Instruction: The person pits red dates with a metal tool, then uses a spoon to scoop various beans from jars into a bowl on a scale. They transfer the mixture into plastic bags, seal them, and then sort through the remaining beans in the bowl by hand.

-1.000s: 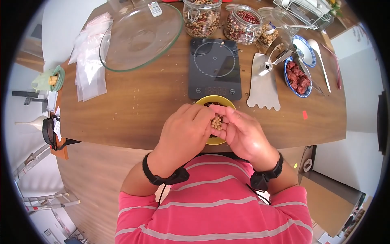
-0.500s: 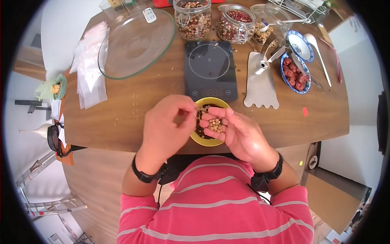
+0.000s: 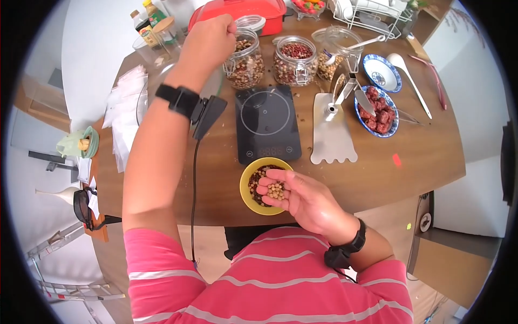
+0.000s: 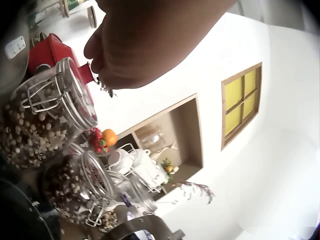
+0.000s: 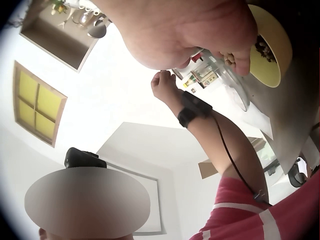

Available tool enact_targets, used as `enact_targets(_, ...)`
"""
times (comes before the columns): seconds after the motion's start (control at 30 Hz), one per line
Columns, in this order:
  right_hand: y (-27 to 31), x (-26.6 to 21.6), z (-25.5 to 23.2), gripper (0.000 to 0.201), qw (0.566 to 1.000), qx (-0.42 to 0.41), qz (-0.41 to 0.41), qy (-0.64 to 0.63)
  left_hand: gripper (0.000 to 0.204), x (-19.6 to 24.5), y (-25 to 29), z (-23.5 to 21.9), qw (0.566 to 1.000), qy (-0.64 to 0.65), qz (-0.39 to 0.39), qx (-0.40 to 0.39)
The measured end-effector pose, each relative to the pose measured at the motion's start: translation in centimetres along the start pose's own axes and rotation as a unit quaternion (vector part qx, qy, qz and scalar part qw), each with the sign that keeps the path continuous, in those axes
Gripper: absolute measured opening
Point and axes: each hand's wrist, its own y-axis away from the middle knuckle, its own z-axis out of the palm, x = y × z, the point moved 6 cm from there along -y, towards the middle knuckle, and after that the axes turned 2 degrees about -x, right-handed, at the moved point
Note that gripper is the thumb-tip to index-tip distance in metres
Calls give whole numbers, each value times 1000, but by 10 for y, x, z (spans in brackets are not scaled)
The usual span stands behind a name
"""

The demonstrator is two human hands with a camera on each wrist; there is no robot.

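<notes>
My right hand (image 3: pixel 307 202) is palm up and cupped, with a small heap of pale round beans (image 3: pixel 276 190) on its fingers. It hovers over the yellow bowl (image 3: pixel 247 197), which contains mixed dark and pale beans and is partly covered by the hand. At the back left, my left hand (image 3: pixel 210 43) is raised beside the tall glass jar (image 3: pixel 243 73) of mixed beans, fingers curled together. Small dark scraps (image 4: pixel 106 89) show at its fingertips in the left wrist view. The right wrist view shows the left hand (image 5: pixel 164 86) farther off, raised with its fingers bent in.
A black scale (image 3: pixel 267 124) lies behind the bowl. Two more jars, one a red-bean jar (image 3: pixel 295 62), stand at the back near a red box (image 3: pixel 248 11). Right of the scale are a metal scraper (image 3: pixel 333 137) and a blue-rimmed bowl (image 3: pixel 396 121) of dark red lumps.
My left hand has left the right palm and the bowl, swinging up and forward to the back left. The right hand keeps its beans over the bowl. The head view has tilted up.
</notes>
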Motion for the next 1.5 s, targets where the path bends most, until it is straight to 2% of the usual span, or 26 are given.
enact_targets(0.03,0,-1,0,46,1000,-5,1,0,20,0,-5,7,998,-53,7,-25)
enact_targets(0.17,1,-5,-1,46,1000,-3,2,-4,23,8,-3,11,996,-72,13,-44)
enact_targets(0.23,-1,-9,-5,45,1000,-13,-21,-10,25,21,10,-7,1000,13,-3,6)
enact_targets(0.3,-3,-11,-7,44,999,-21,-35,-12,25,41,38,-23,994,107,-23,7)
enact_targets(0.37,-4,-10,-9,46,999,-19,-34,-18,23,89,83,-44,984,155,-50,-79)
enact_targets(0.43,-4,-9,-8,49,998,-29,-45,-18,20,120,133,-42,972,172,104,-125)
enact_targets(0.5,-7,-4,-8,52,998,-39,-44,-24,21,145,174,-37,959,182,115,-186)
enact_targets(0.6,-8,1,-8,55,999,-30,-36,-21,22,156,207,-31,956,206,65,-197)
enact_targets(0.67,-8,2,-7,56,997,-65,-40,-9,23,158,216,-25,960,192,67,-193)
enact_targets(0.83,-5,2,0,55,997,-66,-44,-1,21,166,215,-27,967,148,82,-188)
enact_targets(0.97,-5,2,-2,54,997,-60,-52,-20,17,170,209,-19,963,130,89,-218)
enact_targets(1.07,-5,1,-5,54,993,-96,-61,-18,14,168,203,-16,957,151,76,-236)
enact_targets(1.13,-3,0,-3,53,995,-72,-54,-34,13,162,198,-16,951,174,60,-250)
enact_targets(1.2,-3,1,-5,52,997,-49,-44,-48,9,149,184,-24,944,267,11,-191)
enact_targets(1.23,-3,2,-7,51,998,-30,-32,-52,9,144,178,-27,945,266,9,-190)
enact_targets(1.3,-3,4,-9,50,998,-14,-19,-54,12,122,166,-28,924,276,-125,-235)
enact_targets(1.33,-2,3,-9,50,998,-15,-16,-52,15,112,158,-31,918,262,-163,-249)
enact_targets(1.37,-1,2,-9,50,999,-15,-14,-50,15,101,149,-29,919,261,-162,-246)
enact_targets(1.43,2,0,-8,51,999,-17,-18,-45,19,70,123,-31,948,225,-164,-154)
enact_targets(1.5,7,-3,-7,51,999,-19,-23,-38,26,40,91,-28,977,141,-121,-107)
